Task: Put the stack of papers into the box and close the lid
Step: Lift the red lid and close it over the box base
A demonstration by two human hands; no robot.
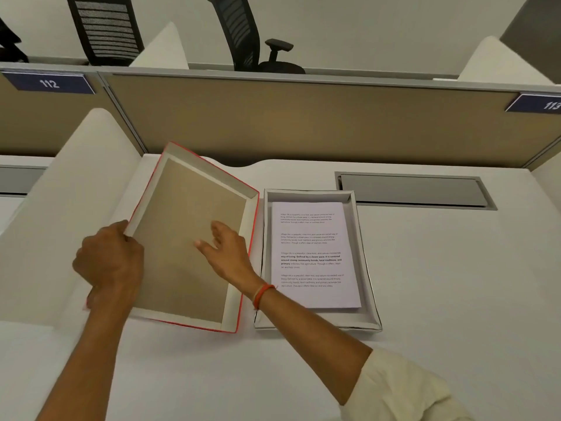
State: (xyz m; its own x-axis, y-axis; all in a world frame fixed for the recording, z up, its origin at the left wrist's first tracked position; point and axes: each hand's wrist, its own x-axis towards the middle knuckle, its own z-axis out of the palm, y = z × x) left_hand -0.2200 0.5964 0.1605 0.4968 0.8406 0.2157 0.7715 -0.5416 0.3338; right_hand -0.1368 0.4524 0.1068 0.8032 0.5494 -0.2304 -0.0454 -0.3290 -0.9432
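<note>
Your left hand [110,261] was clamped on the nine o'clock rim of the red-edged lid [194,238], which lay inside-up and tilted, its left side raised off the white desk [440,268]. Your right hand [226,249] reached across with fingers loosely spread over the lid's brown inner face, though I could not tell whether they actually touched it. The stack of papers [314,255] lay flat inside the open white box [365,259], just beside the lid at its three o'clock.
</note>
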